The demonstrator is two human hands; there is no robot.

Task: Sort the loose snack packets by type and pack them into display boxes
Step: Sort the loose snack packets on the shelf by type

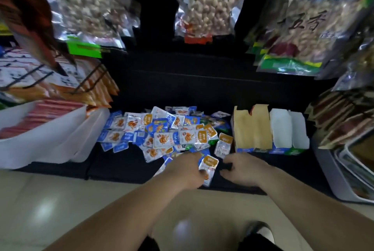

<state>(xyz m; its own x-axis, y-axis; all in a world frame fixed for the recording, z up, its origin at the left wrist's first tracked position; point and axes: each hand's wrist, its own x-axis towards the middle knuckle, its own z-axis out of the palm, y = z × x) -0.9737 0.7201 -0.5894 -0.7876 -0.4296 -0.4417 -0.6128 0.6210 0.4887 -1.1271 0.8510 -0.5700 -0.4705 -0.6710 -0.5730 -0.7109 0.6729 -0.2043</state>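
A pile of small snack packets (162, 131), blue-labelled and orange-labelled mixed, lies on the dark bottom shelf (125, 167). My left hand (184, 169) grips an orange-labelled packet (208, 167) at the pile's near edge. My right hand (240, 169) hovers just right of that packet with fingers curled and nothing visible in it. Another orange-labelled packet (223, 145) lies just beyond my hands. To the right stand open display boxes (269, 131), one with brown flaps, the others with white flaps.
A white bin (40, 141) with red packets sits at the left. Large bags of nuts (208, 3) hang above, and orange packets on hooks (91, 86) hang at upper left. Stacked trays (352, 169) stand at the right. Pale floor tiles (50, 210) lie below.
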